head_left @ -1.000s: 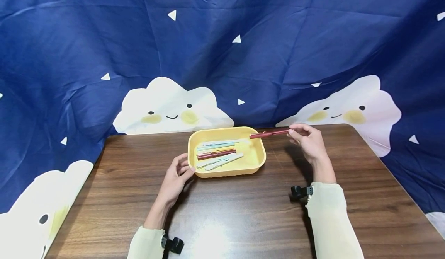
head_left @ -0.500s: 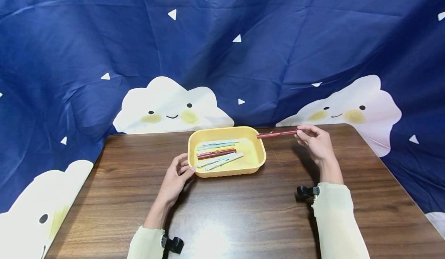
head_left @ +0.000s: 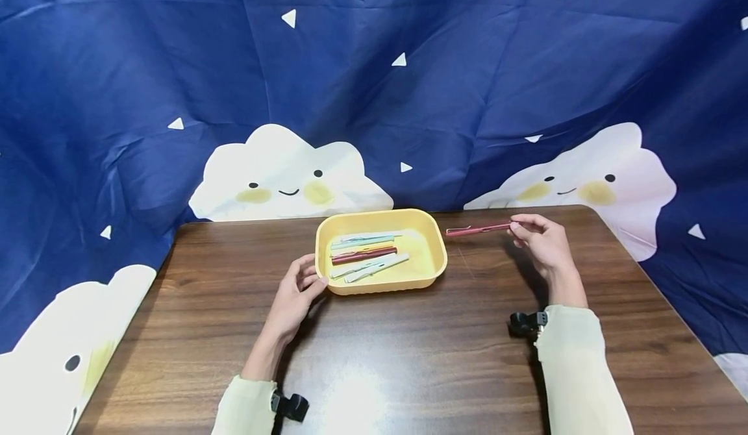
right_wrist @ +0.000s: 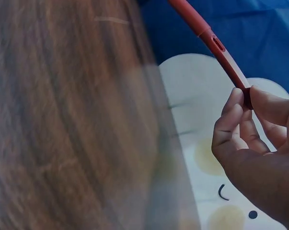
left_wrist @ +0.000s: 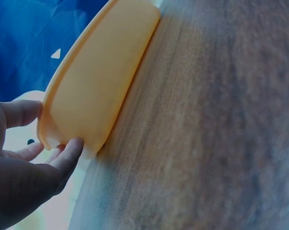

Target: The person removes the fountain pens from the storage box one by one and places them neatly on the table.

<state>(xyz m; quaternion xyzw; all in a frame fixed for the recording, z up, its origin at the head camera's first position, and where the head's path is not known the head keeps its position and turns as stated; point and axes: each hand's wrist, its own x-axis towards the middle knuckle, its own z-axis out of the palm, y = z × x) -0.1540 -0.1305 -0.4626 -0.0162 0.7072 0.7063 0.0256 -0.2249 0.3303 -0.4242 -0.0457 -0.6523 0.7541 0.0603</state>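
Observation:
My right hand (head_left: 542, 241) pinches the end of a red fountain pen (head_left: 476, 230) between thumb and fingers, to the right of the yellow box. Seen from the right wrist, the fountain pen slants up to the left, with a slot window in its barrel. My left hand (head_left: 297, 292) holds the near left corner of the yellow plastic box (head_left: 386, 287), thumb on one side and fingers on the other. In the left wrist view its fingertips (left_wrist: 76, 143) touch the box wall. Inside the box lie a dark red pen (head_left: 356, 259), a yellow one and several pale blue and white pens.
The box stands near the back of a brown wooden table (head_left: 409, 357). Behind it hangs a dark blue curtain (head_left: 438, 97) with smiling white clouds and small triangles. Each wrist wears a black camera, and light glares off the table's front.
My right hand has drawn the red fountain pen rightward, from over the box's right end to outside its rim. My left hand and the box have stayed in place.

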